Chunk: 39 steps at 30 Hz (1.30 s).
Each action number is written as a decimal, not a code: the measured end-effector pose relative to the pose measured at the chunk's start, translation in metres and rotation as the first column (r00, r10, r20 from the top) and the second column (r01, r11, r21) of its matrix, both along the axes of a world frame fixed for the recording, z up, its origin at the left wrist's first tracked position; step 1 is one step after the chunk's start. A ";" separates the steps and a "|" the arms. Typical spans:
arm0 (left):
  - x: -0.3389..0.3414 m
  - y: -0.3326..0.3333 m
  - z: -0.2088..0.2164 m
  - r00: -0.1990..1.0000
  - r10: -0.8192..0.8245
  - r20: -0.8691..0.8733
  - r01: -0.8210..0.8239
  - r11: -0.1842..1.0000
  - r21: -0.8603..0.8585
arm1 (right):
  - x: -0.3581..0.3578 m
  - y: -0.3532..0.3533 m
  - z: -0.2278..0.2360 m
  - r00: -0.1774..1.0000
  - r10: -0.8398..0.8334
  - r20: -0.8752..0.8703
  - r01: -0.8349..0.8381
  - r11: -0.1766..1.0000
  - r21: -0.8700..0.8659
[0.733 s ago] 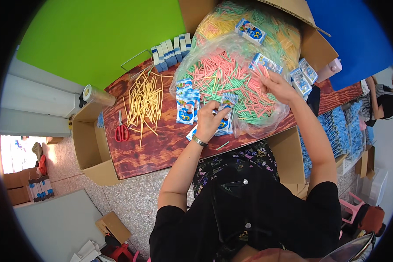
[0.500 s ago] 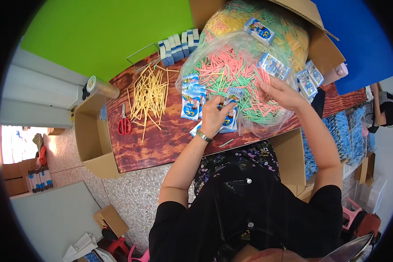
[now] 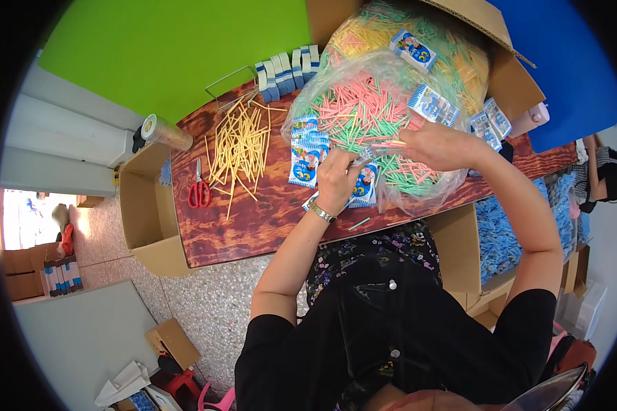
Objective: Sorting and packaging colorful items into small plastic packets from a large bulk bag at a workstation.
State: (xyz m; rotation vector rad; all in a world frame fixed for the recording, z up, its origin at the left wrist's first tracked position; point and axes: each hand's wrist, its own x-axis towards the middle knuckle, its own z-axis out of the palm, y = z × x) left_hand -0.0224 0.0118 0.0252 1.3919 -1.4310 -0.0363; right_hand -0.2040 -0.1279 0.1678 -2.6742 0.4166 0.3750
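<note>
Loose sticks [image 3: 240,147] lay on the counter [image 3: 253,219], scissors [image 3: 199,192] to their left, a bag of sticks [image 3: 370,116] to their right, packets [image 3: 306,154] between them.

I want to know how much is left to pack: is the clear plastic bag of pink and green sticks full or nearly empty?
Fairly full: the clear plastic bag bulges with pink and green sticks across most of its width.

— What's around me here?
— My dark wood-grain table [image 3: 253,219] stands against a bright green wall [image 3: 171,48], blue panel [image 3: 569,68] to my right.
— And below?
— Speckled stone floor [image 3: 206,301], daylight at my left.
</note>
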 end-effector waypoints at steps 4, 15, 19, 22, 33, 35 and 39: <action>0.003 0.002 0.000 0.997 -0.011 0.081 0.015 0.999 -0.049 | 0.014 0.008 0.020 0.977 0.064 -0.204 -0.090 0.988 -0.122; -0.006 -0.001 0.007 0.997 -0.074 -0.023 0.074 0.997 0.025 | 0.054 0.020 0.024 0.951 0.040 -0.308 -0.125 0.958 -0.259; -0.003 -0.004 -0.002 0.985 -0.083 -0.150 0.087 0.996 0.019 | 0.057 0.017 0.032 0.960 0.048 -0.277 -0.116 0.965 -0.234; -0.001 -0.005 -0.001 0.975 -0.106 -0.198 0.116 0.992 0.040 | 0.056 0.011 0.035 0.971 0.115 -0.210 -0.175 0.941 -0.291; -0.001 -0.010 0.001 0.931 -0.165 -0.324 0.186 0.982 0.035 | 0.067 0.013 0.042 0.973 0.228 -0.040 -0.222 0.868 -0.444; 0.005 -0.006 0.001 0.949 -0.157 -0.274 0.176 0.983 0.046 | 0.062 0.005 0.043 0.964 0.262 0.046 -0.218 0.876 -0.430; 0.025 0.009 -0.006 0.921 -0.111 -0.374 0.177 0.973 0.147 | 0.045 -0.004 0.045 0.897 0.150 0.416 -0.063 0.974 -0.216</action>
